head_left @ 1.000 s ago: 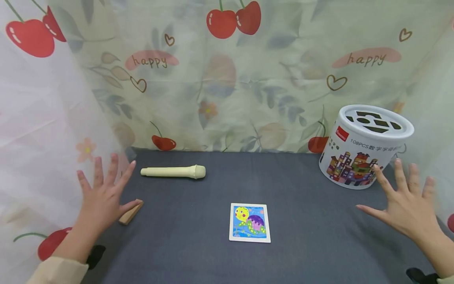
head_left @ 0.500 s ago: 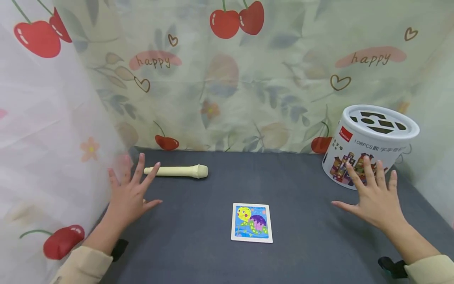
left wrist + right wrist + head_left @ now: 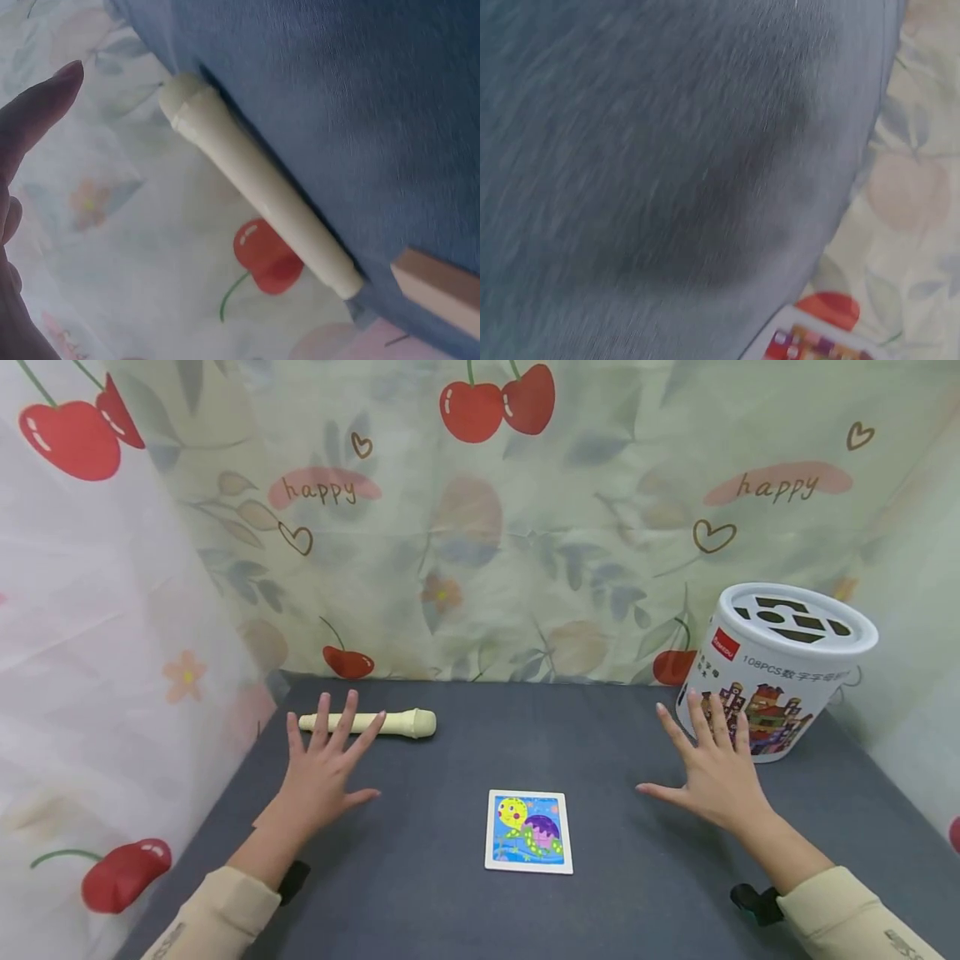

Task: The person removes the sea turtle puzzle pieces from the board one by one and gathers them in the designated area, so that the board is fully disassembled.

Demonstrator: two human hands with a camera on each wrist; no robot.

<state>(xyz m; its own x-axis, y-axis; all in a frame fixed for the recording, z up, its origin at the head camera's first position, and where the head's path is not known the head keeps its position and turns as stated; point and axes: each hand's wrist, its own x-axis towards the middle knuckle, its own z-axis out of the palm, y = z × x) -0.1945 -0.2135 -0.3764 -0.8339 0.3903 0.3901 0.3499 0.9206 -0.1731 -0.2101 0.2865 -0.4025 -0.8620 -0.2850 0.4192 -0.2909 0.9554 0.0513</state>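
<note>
My left hand (image 3: 318, 777) hovers over the left of the dark table with its fingers spread, holding nothing. Just beyond its fingertips lies a cream toy microphone (image 3: 412, 723), seen whole in the left wrist view (image 3: 259, 187). A wooden block (image 3: 439, 289) lies near the microphone's thin end; in the head view the left hand largely hides it. My right hand (image 3: 720, 781), also spread and holding nothing, is in front of a white toy-block bucket (image 3: 787, 668). Between the hands, a white-framed turtle picture puzzle (image 3: 528, 832) lies flat.
Patterned cloth (image 3: 480, 527) hangs behind the table (image 3: 510, 735) and along both sides. The bucket, with cut-out shapes in its lid, stands at the back right corner. Only part of the bucket (image 3: 817, 345) shows in the right wrist view.
Both hands have moved inward toward the middle of the table, fingers still spread. The left hand now covers the wooden block seen earlier in the head view. The objects have stayed in place.
</note>
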